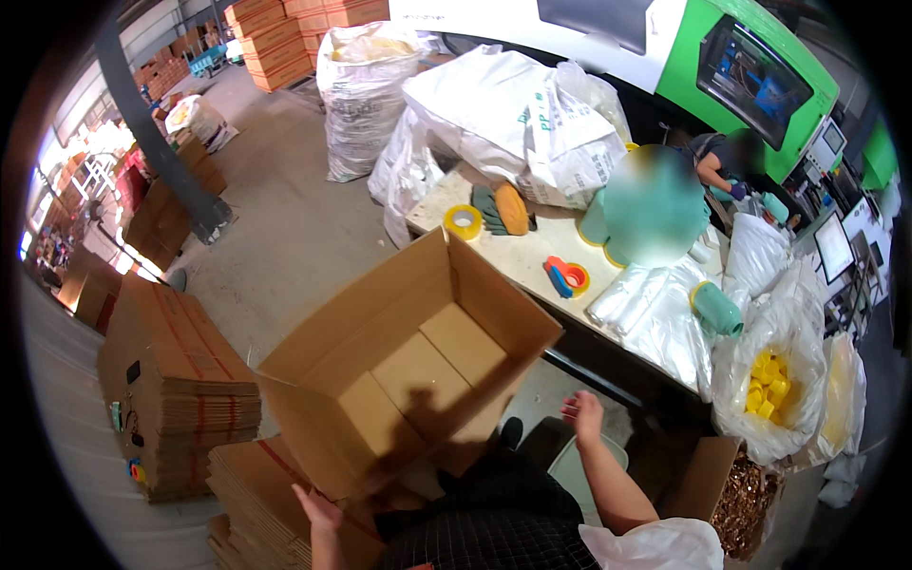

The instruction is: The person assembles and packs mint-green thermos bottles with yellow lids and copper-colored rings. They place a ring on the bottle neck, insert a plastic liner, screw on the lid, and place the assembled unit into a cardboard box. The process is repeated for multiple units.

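An open brown cardboard box stands tilted in front of me, its flaps up and its inside bare. My left hand presses against the box's near lower wall, fingers spread. My right hand hovers free to the right of the box, fingers loosely apart and holding nothing. A tape dispenser with red and blue parts and a yellow roll of tape lie on the worktable beyond the box.
Stacks of flattened cartons lie at left and below. A clear bag of yellow caps and a box of brown pieces sit at right. White sacks crowd the table's far end. Another person works by a green machine.
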### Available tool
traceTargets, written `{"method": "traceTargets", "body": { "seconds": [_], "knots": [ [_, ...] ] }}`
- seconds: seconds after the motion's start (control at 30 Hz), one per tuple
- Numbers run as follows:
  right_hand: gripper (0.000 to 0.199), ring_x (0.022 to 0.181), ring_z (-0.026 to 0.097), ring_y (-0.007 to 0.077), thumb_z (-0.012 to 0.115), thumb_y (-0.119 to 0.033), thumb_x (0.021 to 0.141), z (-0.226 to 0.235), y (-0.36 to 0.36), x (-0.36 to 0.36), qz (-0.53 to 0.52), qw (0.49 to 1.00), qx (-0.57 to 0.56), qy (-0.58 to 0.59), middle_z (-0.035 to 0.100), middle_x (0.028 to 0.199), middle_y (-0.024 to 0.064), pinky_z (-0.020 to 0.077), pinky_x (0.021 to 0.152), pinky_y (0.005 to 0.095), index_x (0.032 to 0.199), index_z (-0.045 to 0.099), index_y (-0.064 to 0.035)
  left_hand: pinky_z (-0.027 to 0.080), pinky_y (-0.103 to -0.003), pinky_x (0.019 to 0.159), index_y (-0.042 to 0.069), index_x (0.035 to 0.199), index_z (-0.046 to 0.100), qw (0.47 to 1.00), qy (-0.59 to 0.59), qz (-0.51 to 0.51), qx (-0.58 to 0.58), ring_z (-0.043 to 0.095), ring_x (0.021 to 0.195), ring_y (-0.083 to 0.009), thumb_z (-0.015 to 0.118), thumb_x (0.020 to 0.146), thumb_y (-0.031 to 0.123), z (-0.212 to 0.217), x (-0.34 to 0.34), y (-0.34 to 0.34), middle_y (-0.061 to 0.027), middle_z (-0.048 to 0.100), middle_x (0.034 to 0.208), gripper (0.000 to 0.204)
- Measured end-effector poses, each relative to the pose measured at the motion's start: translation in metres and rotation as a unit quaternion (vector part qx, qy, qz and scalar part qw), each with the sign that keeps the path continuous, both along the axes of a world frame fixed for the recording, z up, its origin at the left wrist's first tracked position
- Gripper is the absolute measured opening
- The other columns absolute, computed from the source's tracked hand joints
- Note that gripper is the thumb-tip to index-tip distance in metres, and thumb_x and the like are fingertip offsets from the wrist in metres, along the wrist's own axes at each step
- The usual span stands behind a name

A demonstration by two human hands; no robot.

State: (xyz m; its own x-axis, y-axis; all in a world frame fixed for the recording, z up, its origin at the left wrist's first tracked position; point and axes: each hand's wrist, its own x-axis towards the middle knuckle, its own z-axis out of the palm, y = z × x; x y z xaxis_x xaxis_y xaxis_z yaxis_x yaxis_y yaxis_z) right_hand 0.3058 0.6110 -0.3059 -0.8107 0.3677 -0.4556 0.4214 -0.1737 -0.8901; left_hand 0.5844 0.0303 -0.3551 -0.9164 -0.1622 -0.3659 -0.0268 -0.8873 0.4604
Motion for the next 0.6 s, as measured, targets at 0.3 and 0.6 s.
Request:
{"method": "traceTargets", "body": {
  "seconds": [0.3, 0.6],
  "knots": [
    [0.043, 0.084, 0.069, 0.0271, 0.061, -0.034, 0.097, -0.046, 0.025, 0.004, 0.273, 0.954, 0.121, 0.005, 0.07, 0.089, 0.0152, 0.053, 0.075, 0.0392, 0.122, 0.056, 0.0, 0.05, -0.047, 0.099, -0.004, 0.141, 0.044, 0.867, -0.315, -0.025, -0.385, 0.057, 0.12, -0.0355, 0.064, 0.096, 0.034, 0.03, -0.082, 0.143, -0.0194, 0.056, 0.134, 0.063],
    [0.026, 0.071, 0.068, 0.0167, 0.068, -0.024, 0.091, -0.071, 0.184, 0.014, 0.175, 0.969, 0.142, -0.105, 0.07, 0.089, 0.0082, 0.0545, 0.067, 0.0324, 0.105, 0.064, -0.0017, 0.048, -0.05, 0.101, 0.006, 0.139, 0.049, 0.419, -0.329, -0.037, -0.846, 0.059, 0.121, -0.0367, 0.065, 0.092, 0.042, 0.075, -0.189, 0.208, -0.0228, 0.058, 0.135, 0.061]
  ]
}}
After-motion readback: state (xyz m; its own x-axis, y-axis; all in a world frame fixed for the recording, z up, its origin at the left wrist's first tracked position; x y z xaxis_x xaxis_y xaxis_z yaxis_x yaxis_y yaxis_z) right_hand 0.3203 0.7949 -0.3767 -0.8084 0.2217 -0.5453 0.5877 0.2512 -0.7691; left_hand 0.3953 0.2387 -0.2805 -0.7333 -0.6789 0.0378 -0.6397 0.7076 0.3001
